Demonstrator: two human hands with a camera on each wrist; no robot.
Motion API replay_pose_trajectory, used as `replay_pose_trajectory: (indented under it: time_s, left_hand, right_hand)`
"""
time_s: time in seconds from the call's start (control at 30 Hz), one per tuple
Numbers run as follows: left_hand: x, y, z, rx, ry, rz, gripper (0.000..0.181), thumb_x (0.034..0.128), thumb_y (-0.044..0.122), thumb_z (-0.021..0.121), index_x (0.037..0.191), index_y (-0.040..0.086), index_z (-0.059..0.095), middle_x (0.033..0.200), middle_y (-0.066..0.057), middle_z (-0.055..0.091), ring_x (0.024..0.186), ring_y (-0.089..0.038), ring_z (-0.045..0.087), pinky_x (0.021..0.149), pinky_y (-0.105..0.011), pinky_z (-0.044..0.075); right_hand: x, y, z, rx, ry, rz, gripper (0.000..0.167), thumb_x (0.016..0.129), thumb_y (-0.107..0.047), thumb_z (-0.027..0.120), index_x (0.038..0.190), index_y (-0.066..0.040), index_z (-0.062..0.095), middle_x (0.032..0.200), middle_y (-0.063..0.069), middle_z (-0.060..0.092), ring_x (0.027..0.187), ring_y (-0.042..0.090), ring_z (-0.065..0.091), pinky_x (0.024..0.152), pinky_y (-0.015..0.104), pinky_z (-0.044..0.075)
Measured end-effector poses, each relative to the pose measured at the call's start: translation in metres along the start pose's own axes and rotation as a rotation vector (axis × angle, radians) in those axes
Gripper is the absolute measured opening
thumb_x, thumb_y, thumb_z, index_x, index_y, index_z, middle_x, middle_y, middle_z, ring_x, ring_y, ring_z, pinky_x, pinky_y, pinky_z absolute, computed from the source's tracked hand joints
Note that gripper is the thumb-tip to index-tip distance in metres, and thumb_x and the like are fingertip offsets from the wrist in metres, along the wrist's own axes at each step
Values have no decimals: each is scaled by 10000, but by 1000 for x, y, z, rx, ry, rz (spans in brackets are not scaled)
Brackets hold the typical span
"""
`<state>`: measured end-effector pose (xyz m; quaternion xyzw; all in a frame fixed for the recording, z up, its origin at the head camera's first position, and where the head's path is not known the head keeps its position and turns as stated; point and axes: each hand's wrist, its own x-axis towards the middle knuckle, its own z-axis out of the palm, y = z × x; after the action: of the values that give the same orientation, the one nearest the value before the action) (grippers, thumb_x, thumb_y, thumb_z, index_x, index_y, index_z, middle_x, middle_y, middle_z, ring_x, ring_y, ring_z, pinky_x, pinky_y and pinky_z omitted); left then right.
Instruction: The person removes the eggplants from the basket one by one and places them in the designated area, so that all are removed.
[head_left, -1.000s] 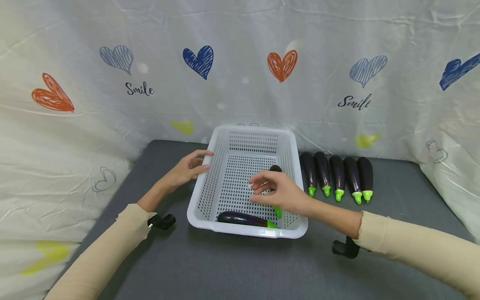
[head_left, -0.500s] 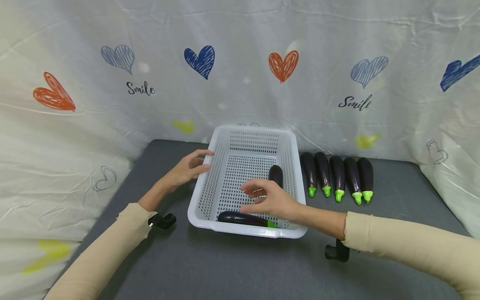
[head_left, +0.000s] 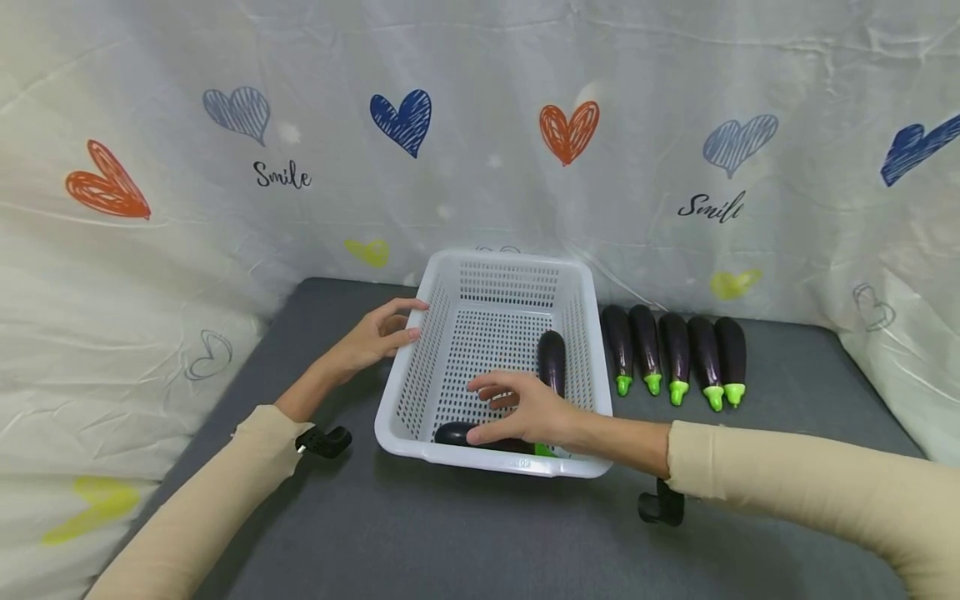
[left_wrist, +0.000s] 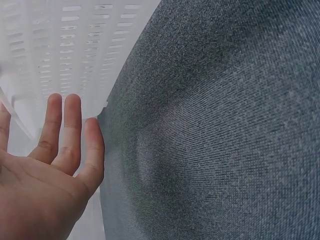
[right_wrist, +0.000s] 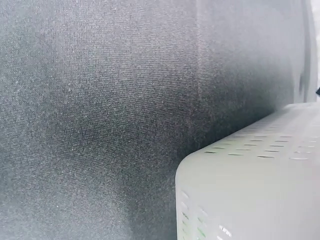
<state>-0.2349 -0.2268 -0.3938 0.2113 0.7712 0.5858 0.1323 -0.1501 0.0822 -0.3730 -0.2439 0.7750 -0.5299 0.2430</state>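
A white perforated plastic basket point(head_left: 435, 457) stands on the grey cloth. My left hand point(head_left: 372, 337) touches its left rim with thumb and index finger; in the left wrist view the other fingers extend along the outer wall. Inside, one eggplant point(head_left: 452, 433) lies crosswise near the front wall, and a second eggplant point(head_left: 552, 357) lies lengthwise at the right. Over the front one hovers my right hand point(head_left: 528, 410), its fingers spread in a loose curve around nothing, covering part of both eggplants. The right wrist view catches only the basket's outside corner point(right_wrist: 220, 175) and cloth.
To the right of the basket, several eggplants point(head_left: 676, 354) lie side by side in a row, green stems toward me. A white curtain point(head_left: 480, 167) printed with hearts hangs behind the grey table surface point(head_left: 465, 542).
My right hand has moved left and toward me, from over the right eggplant to over the front one. More of the right eggplant shows. The left hand stays at the rim.
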Motion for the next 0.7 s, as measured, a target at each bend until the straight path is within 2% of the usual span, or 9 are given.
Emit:
replay_pose_trajectory:
  time_s: [0.2, 0.7]
  left_hand:
    - [0, 1, -1, 6, -5, -2, 512, 1044, 177, 619, 1518, 163, 425, 1316, -216, 558, 1113, -360, 607, 857, -515, 534]
    - [0, 1, -1, 9, -4, 0, 506, 1044, 177, 618, 1515, 160, 431, 1306, -217, 561, 1106, -360, 610, 858, -519, 534]
  right_hand:
    - [5, 2, 4, -24, -30, 28, 633, 844, -200, 866, 1398, -51, 598, 1377, 139, 578, 1179, 331, 591, 971, 442, 490]
    - [12, 6, 11, -30, -50, -17, 515, 843, -96, 852, 1308, -1, 653, 1272, 162, 635, 1056, 314, 628, 898, 384, 522]
